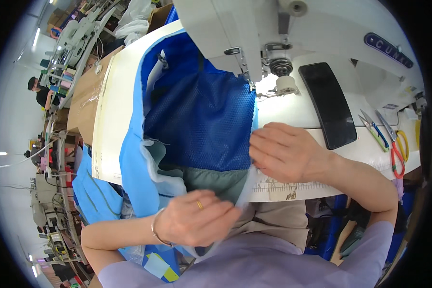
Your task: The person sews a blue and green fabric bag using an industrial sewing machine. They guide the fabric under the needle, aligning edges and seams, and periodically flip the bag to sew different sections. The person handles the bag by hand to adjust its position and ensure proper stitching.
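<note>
A blue garment (201, 120) with a dark blue mesh lining, light blue outer fabric and a grey-green band lies on the sewing machine table. Its right edge runs under the needle area of the white sewing machine (252, 86). My right hand (288, 151) grips that edge a little below the needle, fingers bent and close together. Lower down, my left hand (199, 218), wearing a ring and a bracelet, is closed on the garment's near corner; its fingertips are slightly blurred. Folds of pale lining bunch up beside the left hand.
Right of the needle lies a black phone (327, 105). Beyond it are thread snips (375, 129) and red-handled scissors (394, 149). A ruler strip (297, 186) runs along the table's near edge. More light blue fabric (96, 189) hangs at the left, near a cardboard sheet (89, 96).
</note>
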The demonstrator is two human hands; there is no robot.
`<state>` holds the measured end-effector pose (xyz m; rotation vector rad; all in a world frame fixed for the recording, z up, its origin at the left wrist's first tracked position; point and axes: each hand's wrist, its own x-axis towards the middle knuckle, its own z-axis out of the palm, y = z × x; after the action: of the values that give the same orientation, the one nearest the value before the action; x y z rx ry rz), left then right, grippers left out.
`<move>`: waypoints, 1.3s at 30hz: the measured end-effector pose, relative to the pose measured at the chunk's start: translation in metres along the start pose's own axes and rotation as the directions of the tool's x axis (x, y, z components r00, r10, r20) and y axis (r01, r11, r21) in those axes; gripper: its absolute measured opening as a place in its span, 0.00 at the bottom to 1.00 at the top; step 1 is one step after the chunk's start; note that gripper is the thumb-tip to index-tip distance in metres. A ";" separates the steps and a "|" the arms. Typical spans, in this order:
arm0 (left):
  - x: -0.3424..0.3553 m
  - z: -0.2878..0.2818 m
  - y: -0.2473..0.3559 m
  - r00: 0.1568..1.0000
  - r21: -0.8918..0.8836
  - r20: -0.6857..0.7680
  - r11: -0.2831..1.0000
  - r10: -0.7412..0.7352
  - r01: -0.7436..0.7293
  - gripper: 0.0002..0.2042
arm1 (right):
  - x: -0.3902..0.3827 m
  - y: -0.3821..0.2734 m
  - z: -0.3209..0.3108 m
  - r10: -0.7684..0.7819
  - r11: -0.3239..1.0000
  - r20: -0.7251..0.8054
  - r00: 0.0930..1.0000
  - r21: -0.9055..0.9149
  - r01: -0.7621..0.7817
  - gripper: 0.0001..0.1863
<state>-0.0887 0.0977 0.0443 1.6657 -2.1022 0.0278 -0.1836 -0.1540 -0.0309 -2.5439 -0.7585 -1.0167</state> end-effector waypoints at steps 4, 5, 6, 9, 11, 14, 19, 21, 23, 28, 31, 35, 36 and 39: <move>0.041 -0.011 -0.037 0.989 0.037 -0.078 0.991 -0.129 0.132 0.16 | 0.000 -0.006 0.003 -0.101 0.995 -0.062 0.993 0.021 0.102 0.13; 0.053 -0.007 -0.050 0.987 0.062 -0.063 0.987 -0.146 0.150 0.17 | -0.001 -0.007 0.004 -0.093 0.996 -0.056 0.994 0.008 0.093 0.13; 0.061 -0.003 -0.060 0.992 0.108 -0.031 0.986 -0.123 0.125 0.17 | 0.000 -0.008 0.004 -0.090 0.996 -0.053 0.995 -0.004 0.090 0.12; 0.067 0.016 -0.085 0.998 0.201 0.043 0.979 -0.049 0.039 0.17 | -0.001 -0.011 0.003 -0.098 0.994 0.013 0.995 -0.050 0.099 0.11; 0.065 0.020 -0.093 0.998 0.219 0.055 0.975 0.014 -0.026 0.16 | -0.002 -0.012 0.004 -0.091 0.992 0.017 0.996 -0.084 0.092 0.11; 0.062 0.020 -0.095 0.999 0.218 -0.039 0.976 0.013 -0.004 0.15 | -0.001 -0.013 0.011 -0.054 0.989 -0.061 0.997 -0.139 0.045 0.11; 0.063 0.025 -0.098 0.989 0.177 -0.144 0.984 0.021 0.005 0.12 | 0.003 -0.009 0.017 -0.051 0.975 -0.059 0.997 -0.219 0.037 0.12; 0.060 0.026 -0.099 0.988 0.167 -0.153 0.986 0.012 0.013 0.12 | 0.004 -0.009 0.010 -0.065 0.974 0.032 0.997 -0.215 0.071 0.11; 0.058 0.026 -0.101 0.986 0.165 -0.167 0.986 0.010 0.018 0.12 | 0.004 -0.010 0.005 -0.065 0.974 0.098 0.993 -0.210 0.084 0.10; 0.056 0.030 -0.104 0.979 0.122 -0.202 0.992 -0.003 0.028 0.12 | 0.000 -0.013 0.010 -0.057 0.967 0.064 0.996 -0.244 0.071 0.09; 0.055 0.035 -0.104 0.977 0.049 -0.208 0.997 -0.040 0.052 0.13 | 0.000 -0.011 0.012 -0.087 0.958 0.037 0.996 -0.270 0.093 0.10; 0.054 0.043 -0.106 0.991 -0.036 -0.104 0.997 -0.079 0.075 0.14 | 0.000 -0.009 0.008 -0.093 0.967 0.071 0.993 -0.232 0.108 0.09; 0.053 0.044 -0.105 0.993 -0.040 -0.090 0.996 -0.081 0.077 0.15 | -0.001 -0.009 0.007 -0.079 0.972 0.080 0.994 -0.214 0.094 0.09; 0.050 0.045 -0.109 0.994 -0.055 -0.058 0.995 -0.091 0.088 0.17 | 0.000 -0.005 -0.004 -0.083 0.981 0.150 0.985 -0.164 0.107 0.09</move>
<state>-0.0113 0.0098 -0.0065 1.7048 -1.9651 -0.0049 -0.1887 -0.1512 -0.0276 -2.7760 -0.8737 -0.9757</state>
